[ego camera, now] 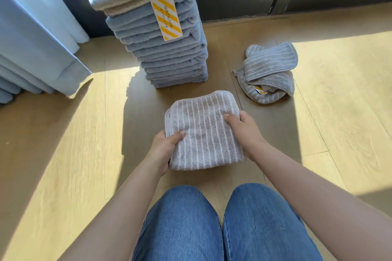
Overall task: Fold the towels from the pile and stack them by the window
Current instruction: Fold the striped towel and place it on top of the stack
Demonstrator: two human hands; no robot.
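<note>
A: What is being held, and where?

B: A folded striped towel (203, 131) is gripped at both sides, just in front of the tall stack (169, 57) of folded towels. It is clasped at its left edge by the left hand (164, 146) and at its right edge by the right hand (244, 128), thumbs on top.

A: What is seen around the stack?

B: A crumpled grey pile (269, 72) is seen on the wooden floor (63, 154) to the stack's right, apart from it. A yellow-striped tag (166, 14) is hung down the stack's upper front. Pale curtains (36, 38) are seen to its left (denim-clad knees (180, 224) nearest the viewer).
</note>
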